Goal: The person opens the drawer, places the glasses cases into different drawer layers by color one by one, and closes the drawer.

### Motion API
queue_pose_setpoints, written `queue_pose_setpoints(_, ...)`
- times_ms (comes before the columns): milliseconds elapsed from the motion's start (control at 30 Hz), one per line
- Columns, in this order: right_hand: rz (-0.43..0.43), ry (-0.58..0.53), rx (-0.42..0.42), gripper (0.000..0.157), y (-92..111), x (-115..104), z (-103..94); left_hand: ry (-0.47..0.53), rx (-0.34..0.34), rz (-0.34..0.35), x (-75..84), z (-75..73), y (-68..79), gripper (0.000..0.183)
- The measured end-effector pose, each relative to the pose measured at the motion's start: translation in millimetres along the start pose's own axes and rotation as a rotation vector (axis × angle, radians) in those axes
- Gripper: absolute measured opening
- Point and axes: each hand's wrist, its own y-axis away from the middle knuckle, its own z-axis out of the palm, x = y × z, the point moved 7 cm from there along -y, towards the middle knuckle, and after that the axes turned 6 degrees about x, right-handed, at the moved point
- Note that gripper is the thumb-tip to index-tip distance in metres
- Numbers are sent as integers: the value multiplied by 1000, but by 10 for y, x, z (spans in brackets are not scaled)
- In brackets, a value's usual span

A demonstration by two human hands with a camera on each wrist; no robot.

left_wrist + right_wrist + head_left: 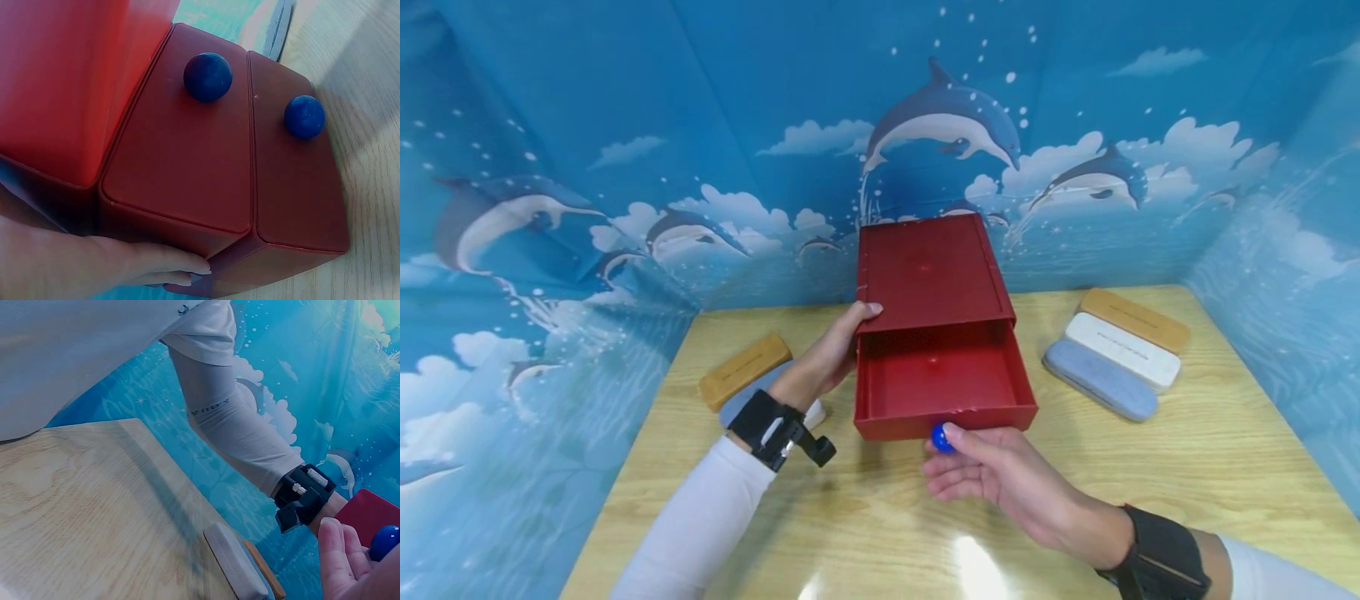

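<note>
A red drawer cabinet (928,271) stands on the table with its top drawer (947,387) pulled out, the bare red inside showing. My left hand (831,354) presses the cabinet's left side, thumb over the top edge; in the left wrist view its fingers (156,259) lie straight along that side. At the drawer's front, my right hand (1000,475) pinches the round blue knob (941,438), thumb on top and the other fingers loosely bent below. Two lower drawers with blue knobs (207,77) are closed in the left wrist view.
Right of the cabinet lie an orange-brown case (1138,321), a white case (1123,352) and a grey-blue case (1101,379), side by side. Similar cases (745,371) lie on the left, partly behind my left arm. A dolphin-print curtain (775,167) closes off the back and sides.
</note>
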Motion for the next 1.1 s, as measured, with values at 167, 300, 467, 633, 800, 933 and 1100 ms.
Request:
queue_pose_setpoints(167, 0, 15, -16, 43, 35, 24, 7, -7, 30, -12, -6, -7, -10, 53)
queue_pose_setpoints(300, -14, 19, -34, 42, 49, 28, 22, -6, 31, -11, -2, -15, -10, 54)
queue_pose_setpoints(467, -34, 34, -44, 40, 68, 37, 32, -10, 11, 0, 11, -10, -2, 53)
queue_pose_setpoints(633, -51, 47, -59, 39, 101, 49, 45, -16, 6, 8, 19, -2, 0, 52)
queue_pose_setpoints(800, -55, 57, -71, 38, 132, 66, 48, -19, 24, -3, 7, -8, -13, 52)
queue_pose_setpoints(933, -58, 63, -86, 37, 158, 72, 45, -24, 34, -7, 8, -7, -8, 54)
queue_pose_setpoints(1100, -77, 74, -113, 36, 194, 80, 49, -31, 26, -7, 0, -8, 3, 55)
